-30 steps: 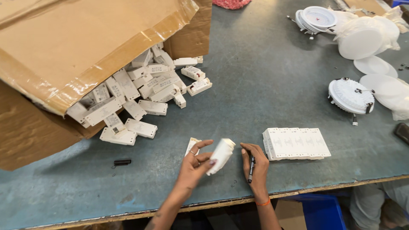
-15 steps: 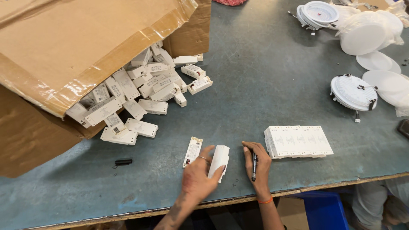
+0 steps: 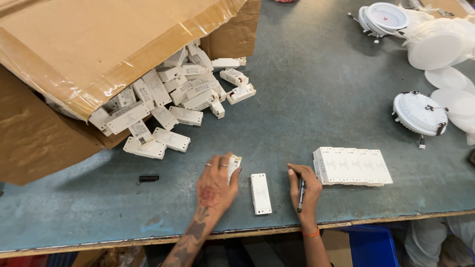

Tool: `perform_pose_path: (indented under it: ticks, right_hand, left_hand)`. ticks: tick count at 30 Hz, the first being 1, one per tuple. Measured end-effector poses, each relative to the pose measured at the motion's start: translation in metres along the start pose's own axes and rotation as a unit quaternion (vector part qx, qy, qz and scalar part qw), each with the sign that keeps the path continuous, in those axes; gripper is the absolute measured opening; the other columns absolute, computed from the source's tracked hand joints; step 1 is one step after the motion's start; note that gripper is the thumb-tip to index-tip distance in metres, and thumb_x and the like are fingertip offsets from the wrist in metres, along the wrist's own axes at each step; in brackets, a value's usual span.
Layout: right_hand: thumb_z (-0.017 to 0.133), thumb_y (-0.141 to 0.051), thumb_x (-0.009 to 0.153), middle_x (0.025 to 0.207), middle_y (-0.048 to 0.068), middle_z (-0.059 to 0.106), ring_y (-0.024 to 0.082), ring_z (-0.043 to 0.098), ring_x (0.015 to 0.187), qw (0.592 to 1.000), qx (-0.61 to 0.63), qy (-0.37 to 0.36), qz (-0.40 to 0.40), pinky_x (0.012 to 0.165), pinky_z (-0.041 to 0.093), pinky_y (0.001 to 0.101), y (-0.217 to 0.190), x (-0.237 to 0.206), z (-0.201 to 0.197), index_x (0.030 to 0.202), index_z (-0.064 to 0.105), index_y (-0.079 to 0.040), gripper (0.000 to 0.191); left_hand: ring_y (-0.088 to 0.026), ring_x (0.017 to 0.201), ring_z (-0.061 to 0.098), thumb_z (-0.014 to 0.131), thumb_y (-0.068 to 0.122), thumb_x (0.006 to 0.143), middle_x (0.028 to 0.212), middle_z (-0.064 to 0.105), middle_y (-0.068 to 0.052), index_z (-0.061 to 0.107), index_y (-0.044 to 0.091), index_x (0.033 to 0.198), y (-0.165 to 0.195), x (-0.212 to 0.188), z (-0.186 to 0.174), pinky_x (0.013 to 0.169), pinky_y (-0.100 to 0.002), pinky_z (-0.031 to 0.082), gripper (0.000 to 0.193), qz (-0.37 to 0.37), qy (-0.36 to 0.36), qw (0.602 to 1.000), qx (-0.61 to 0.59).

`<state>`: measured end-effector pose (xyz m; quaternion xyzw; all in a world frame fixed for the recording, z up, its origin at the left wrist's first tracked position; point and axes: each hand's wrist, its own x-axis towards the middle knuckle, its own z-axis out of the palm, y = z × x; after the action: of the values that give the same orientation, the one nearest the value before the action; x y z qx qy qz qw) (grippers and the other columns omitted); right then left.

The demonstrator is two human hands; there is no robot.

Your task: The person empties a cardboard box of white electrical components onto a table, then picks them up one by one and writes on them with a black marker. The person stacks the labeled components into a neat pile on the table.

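Left hand (image 3: pixel 215 185) on labelled white box (image 3: pixel 233 165), right hand (image 3: pixel 303 190) — black pen (image 3: pixel 300 194)

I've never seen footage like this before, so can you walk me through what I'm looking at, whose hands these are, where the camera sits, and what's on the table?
There is no machine here. A camera worn on a person's head looks down at their own two bare hands on a grey-blue worktable.

The left hand rests on a small white box. The right hand holds a black pen. Between the hands lies one white rectangular unit, flat on the table.

Right of the pen hand sits a neat row of white units. At upper left, a tipped cardboard carton spills a loose pile of white units. At far right are round white lamp parts.
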<state>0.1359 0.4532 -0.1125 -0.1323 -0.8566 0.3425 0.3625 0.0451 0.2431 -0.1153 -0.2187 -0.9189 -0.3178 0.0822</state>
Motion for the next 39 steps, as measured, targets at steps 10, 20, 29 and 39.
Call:
perform_pose_path:
  ticks: [10,20,29,39]
  right_hand:
    - [0.088,-0.027,0.071,0.089,0.010,0.074,0.023,0.074,0.075,0.993,-0.094,-0.072,0.004,0.066,0.057,0.0327,-0.051,-0.033,-0.010,0.097,0.076,-0.002,0.038]
    - [0.089,-0.036,0.066,0.090,0.011,0.072,0.026,0.071,0.078,0.982,-0.139,-0.129,-0.016,0.068,0.056,0.0376,-0.060,-0.054,-0.010,0.104,0.075,-0.001,0.054]
    - [0.084,-0.027,0.076,0.088,0.011,0.071,0.026,0.070,0.077,0.986,-0.119,-0.118,0.013,0.067,0.055,0.0367,-0.050,-0.041,-0.001,0.108,0.075,-0.002,0.041]
    - [0.083,-0.024,0.077,0.090,0.011,0.071,0.025,0.070,0.074,0.990,-0.081,-0.114,-0.017,0.066,0.054,0.0353,-0.042,-0.032,0.011,0.108,0.076,-0.003,0.038]
  left_hand:
    - [-0.031,0.115,0.062,0.075,0.019,0.079,0.124,0.061,-0.013,0.048,0.010,0.145,-0.002,-0.006,-0.008,0.090,-0.043,0.055,0.071,-0.043,-0.032,0.998,-0.026]
    - [-0.025,0.082,0.075,0.073,0.031,0.082,0.106,0.073,-0.008,0.054,0.016,0.141,-0.022,-0.011,-0.076,0.073,-0.039,0.059,0.064,-0.123,-0.102,0.971,-0.176]
    - [-0.032,0.070,0.076,0.056,0.055,0.096,0.071,0.071,-0.015,0.071,0.002,0.096,-0.010,0.010,-0.010,0.070,-0.045,0.060,0.056,-0.210,-0.251,0.923,-0.203]
    - [-0.037,0.117,0.061,0.066,0.057,0.087,0.134,0.054,-0.021,0.061,0.004,0.127,-0.008,0.001,-0.017,0.092,-0.047,0.054,0.067,0.003,-0.122,0.992,-0.044]
